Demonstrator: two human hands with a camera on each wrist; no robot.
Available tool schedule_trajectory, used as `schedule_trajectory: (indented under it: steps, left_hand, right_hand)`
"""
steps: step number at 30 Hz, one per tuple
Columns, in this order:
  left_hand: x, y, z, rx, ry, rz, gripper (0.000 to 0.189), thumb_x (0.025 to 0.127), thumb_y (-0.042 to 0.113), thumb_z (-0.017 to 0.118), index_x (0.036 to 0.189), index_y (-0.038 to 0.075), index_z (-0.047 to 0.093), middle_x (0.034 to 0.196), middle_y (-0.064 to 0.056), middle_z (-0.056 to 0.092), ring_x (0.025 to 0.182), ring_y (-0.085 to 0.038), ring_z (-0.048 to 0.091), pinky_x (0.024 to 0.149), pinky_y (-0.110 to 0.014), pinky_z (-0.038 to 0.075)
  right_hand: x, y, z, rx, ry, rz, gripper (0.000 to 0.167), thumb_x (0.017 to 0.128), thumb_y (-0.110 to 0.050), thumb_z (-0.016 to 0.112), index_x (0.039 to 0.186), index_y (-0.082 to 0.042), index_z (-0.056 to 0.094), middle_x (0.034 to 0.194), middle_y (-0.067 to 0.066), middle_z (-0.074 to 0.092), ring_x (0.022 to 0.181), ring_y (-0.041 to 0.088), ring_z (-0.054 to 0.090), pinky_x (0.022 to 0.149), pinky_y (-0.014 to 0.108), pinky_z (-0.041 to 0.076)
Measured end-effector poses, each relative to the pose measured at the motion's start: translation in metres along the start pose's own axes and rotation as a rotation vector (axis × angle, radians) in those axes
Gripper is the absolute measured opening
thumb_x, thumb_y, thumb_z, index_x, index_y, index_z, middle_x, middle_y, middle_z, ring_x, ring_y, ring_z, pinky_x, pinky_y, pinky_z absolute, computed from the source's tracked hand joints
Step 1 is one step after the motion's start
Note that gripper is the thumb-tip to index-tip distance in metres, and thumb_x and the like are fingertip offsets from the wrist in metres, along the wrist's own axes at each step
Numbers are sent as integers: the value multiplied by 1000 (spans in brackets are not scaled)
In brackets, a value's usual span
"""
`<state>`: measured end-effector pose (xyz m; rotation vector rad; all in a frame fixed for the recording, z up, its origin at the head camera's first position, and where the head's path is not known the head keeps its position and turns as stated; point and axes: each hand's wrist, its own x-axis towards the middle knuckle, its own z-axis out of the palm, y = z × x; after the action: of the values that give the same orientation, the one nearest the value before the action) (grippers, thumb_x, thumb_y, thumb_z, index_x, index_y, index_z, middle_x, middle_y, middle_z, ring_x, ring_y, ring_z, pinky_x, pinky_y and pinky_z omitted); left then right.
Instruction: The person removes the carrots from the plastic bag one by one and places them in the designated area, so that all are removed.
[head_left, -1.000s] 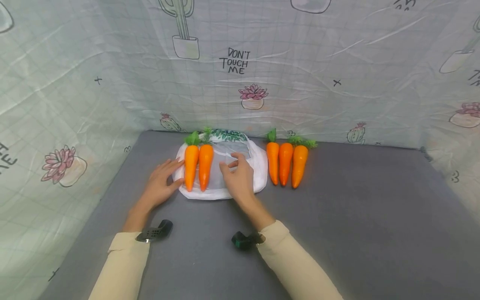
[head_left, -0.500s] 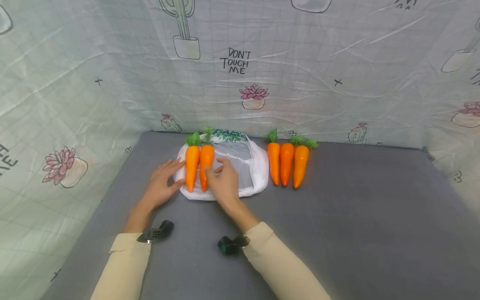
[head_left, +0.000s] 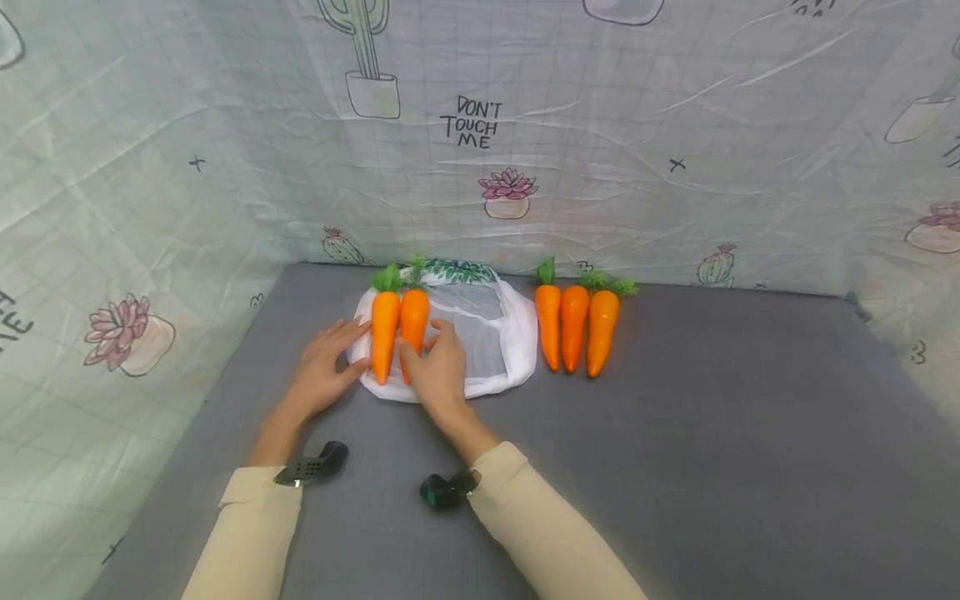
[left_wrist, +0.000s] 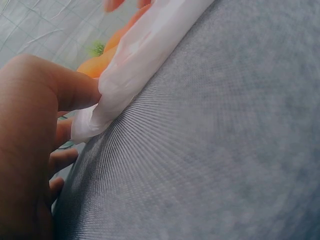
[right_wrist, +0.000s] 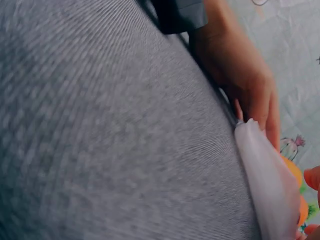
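A white plastic bag (head_left: 517, 342) with a green leaf print lies flat, its mouth spread wide. Two toy carrots rest side by side on its left part: the left carrot (head_left: 384, 333) and the right carrot (head_left: 414, 312), green tops toward the wall. My left hand (head_left: 324, 367) holds the bag's left edge; in the left wrist view the thumb lies against the white rim (left_wrist: 135, 65). Over the lower half of the right carrot is my right hand (head_left: 438, 367), thumb and fingers spread around it. In the right wrist view its thumb (right_wrist: 313, 177) and fingers stand apart.
Three more carrots (head_left: 573, 329) lie in a row on the grey table (head_left: 712, 433), just right of the bag. A patterned cloth wall (head_left: 600, 200) rises behind and at the sides. Each wrist bears a black strapped device (head_left: 442, 492).
My right hand has moved left across the bag's opening to the right carrot, its thumb and fingers coming around it. The left hand, the bag and the carrots stay in place.
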<state>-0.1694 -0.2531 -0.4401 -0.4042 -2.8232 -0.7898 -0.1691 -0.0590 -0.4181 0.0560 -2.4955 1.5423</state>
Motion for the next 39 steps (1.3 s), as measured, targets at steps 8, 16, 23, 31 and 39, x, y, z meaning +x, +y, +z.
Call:
schedule_trajectory:
  steps: [8,16,23,31,39]
  left_hand:
    - [1,3,-1,10,-26,-27,63,92,41,59,143,7,44,147,-19,40,138,-42,24,112,-58,12]
    - [0,2,-1,1,-20,-20,63,92,40,60,143,7,44,147,-18,40,138,-41,25,112,-57,12]
    - [-1,2,-2,-2,-14,-13,62,92,39,60,143,7,44,146,-18,40,138,-41,25,112,-57,12]
    - [-1,3,-3,-1,-15,-21,62,92,40,59,143,7,44,147,-19,39,137,-42,25,111,-59,12]
    - [0,3,-2,8,-21,-30,63,92,41,59,143,7,44,147,-19,39,138,-42,25,112,-57,11]
  right_hand:
    - [1,5,7,-43,47,68,57,82,-37,73,124,-3,55,77,1,56,66,17,51,61,30,44]
    - [0,7,13,-96,77,91,55,82,-41,71,123,-7,57,76,-4,55,65,15,52,60,30,44]
    - [0,4,15,-147,60,101,53,81,-41,71,121,-9,60,78,-4,55,70,16,54,62,31,45]
    - [4,1,13,-151,20,138,49,80,-37,74,117,-7,66,83,0,60,74,18,57,65,32,48]
    - [5,1,13,-135,56,152,45,77,-32,76,112,-5,69,81,1,59,73,18,57,64,32,48]
